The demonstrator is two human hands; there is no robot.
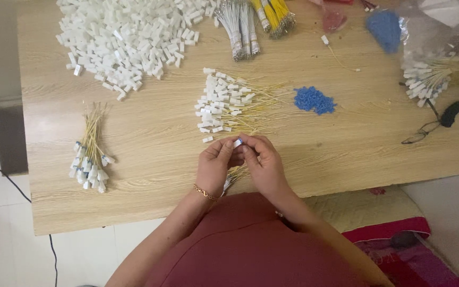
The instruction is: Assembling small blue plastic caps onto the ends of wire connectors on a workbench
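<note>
At the near edge of the wooden surface (150,159), I see my left hand (214,165) and right hand (263,165) pinching one small white connector (237,142) between fingertips, yellow wires (236,174) trailing beneath the palms. The wired pile (224,103) and blue pieces (314,100) lie just ahead, within reach.

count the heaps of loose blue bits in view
2. One small blue heap lies bare on the table, right of the white-tipped yellow wires. One blurred blue heap sits at the top right by clear bags; more may be hidden there.
</note>
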